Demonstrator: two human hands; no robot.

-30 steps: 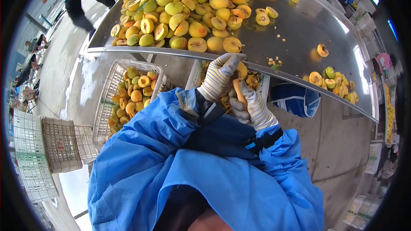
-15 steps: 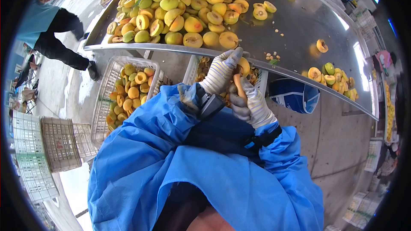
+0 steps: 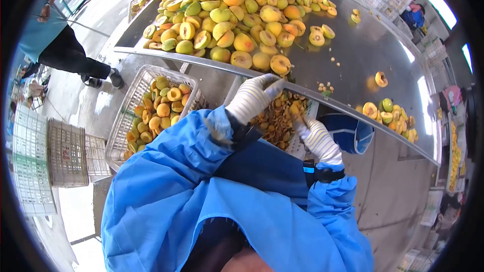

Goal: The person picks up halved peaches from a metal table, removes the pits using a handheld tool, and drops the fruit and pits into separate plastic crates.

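My left hand (image 3: 253, 96), in a striped glove, is at the front edge of the metal table (image 3: 348, 65). Its fingers are apart and I see nothing in them. Just beyond lies a cut apricot half (image 3: 280, 64), at the front of a large heap of apricots (image 3: 222, 15), many halved. My right hand (image 3: 320, 140), also gloved, is lower, over a crate of brown-orange fruit scraps (image 3: 275, 123). Its fingertips are blurred, with an orange piece (image 3: 297, 108) close beyond them. Whether they grip anything is not visible.
A white crate (image 3: 119, 132) of hollowed halves stands left, beside stacked crates (image 3: 68, 151). A blue bin (image 3: 348, 133) sits under the table at right. A smaller group of halves (image 3: 388, 113) lies at the table's right. A person (image 3: 65, 45) stands at far left.
My hands have moved apart, the right one down and right over the scraps. The fruit piece in my left hand is gone from it, and the tan-handled tool in my right is no longer clearly visible.
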